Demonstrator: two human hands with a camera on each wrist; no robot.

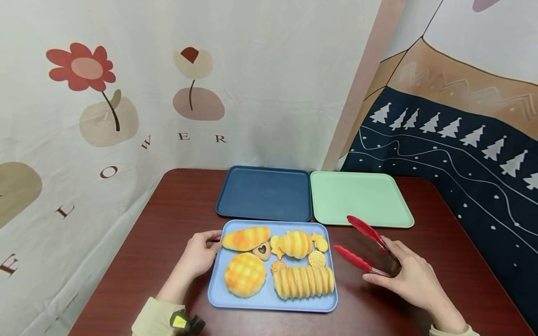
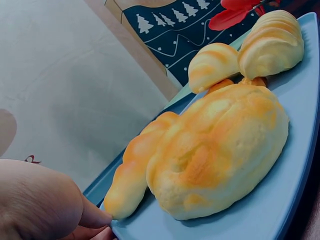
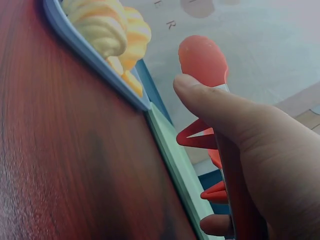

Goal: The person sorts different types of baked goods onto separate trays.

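Observation:
My left hand (image 1: 201, 254) pinches the left rim of a light blue tray (image 1: 216, 291), thumb and fingertips at its edge. On this tray lie a round bread bun (image 1: 245, 274), a long bread roll (image 1: 246, 239), a ridged loaf (image 1: 303, 282) and a croissant-like roll (image 1: 296, 243). Smaller cookies sit among them, including a heart-shaped one (image 1: 262, 250) and a round one (image 1: 316, 259). To the right of the tray, my right hand (image 1: 409, 273) grips red-tipped tongs (image 1: 364, 228). Their arms are spread apart with nothing between the tips, as the right wrist view also shows.
Behind the light blue tray stand a dark blue tray (image 1: 265, 193) and a mint green tray (image 1: 359, 198), side by side. All rest on a dark red-brown wooden table (image 1: 168, 205). Printed cloths (image 1: 269, 70) hang behind and to the right of it.

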